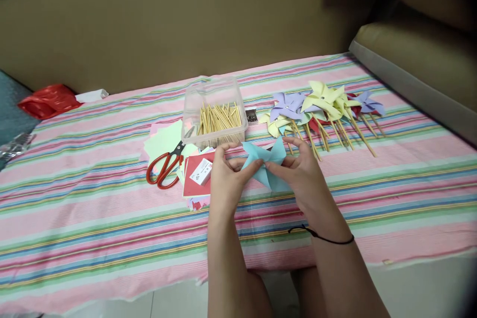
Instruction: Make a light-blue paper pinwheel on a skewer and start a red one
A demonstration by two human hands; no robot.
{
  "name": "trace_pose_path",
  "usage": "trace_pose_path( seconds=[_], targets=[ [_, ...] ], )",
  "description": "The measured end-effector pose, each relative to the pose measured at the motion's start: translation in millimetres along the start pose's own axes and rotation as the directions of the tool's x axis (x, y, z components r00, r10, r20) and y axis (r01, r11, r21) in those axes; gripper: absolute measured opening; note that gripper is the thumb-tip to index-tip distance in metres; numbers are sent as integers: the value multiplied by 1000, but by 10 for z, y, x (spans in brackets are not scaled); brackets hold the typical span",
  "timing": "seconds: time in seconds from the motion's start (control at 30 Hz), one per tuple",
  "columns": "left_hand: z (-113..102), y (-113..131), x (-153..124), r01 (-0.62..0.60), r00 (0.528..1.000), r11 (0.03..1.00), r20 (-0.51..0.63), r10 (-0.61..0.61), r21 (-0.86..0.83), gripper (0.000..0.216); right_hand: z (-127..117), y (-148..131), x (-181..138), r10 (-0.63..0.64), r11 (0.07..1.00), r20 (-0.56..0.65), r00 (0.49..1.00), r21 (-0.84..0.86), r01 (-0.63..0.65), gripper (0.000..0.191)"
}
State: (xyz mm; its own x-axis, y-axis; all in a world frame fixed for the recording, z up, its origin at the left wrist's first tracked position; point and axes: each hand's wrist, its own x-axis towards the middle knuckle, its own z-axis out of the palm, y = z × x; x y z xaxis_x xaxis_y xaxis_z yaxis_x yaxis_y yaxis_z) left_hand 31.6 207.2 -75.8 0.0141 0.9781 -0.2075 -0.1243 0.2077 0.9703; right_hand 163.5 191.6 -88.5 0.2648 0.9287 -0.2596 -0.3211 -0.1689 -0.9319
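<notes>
Both hands hold a light blue paper pinwheel (pixel 265 163) just above the striped cloth (pixel 93 208). My left hand (pixel 225 176) pinches its left side, thumb and fingers closed on the folded paper. My right hand (pixel 301 169) grips the right side, fingers curled over the folds near the centre. A thin black band sits on my right wrist. Right behind the hands stands a clear plastic box (pixel 214 109) with several wooden sticks in it.
Red-handled scissors (pixel 164 169) lie left of the hands beside a stack of coloured paper sheets (pixel 196 174) with a small white card on top. Several finished pinwheels on sticks (pixel 320 109) lie at the right. A red plastic bag (pixel 48 100) sits far left.
</notes>
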Motion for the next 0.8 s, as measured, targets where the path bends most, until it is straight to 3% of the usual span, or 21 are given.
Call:
trace_pose_path(
  seconds=[0.5, 0.8],
  targets=[
    [15, -12, 24, -75, 990, 997, -120, 71, -27, 53, 12, 13, 7, -10, 996, 68, 998, 86, 4, 81],
    [7, 38, -12, -34, 999, 998, -21, 33, -46, 51, 11, 25, -13, -38, 999, 59, 998, 37, 36, 80]
  ],
)
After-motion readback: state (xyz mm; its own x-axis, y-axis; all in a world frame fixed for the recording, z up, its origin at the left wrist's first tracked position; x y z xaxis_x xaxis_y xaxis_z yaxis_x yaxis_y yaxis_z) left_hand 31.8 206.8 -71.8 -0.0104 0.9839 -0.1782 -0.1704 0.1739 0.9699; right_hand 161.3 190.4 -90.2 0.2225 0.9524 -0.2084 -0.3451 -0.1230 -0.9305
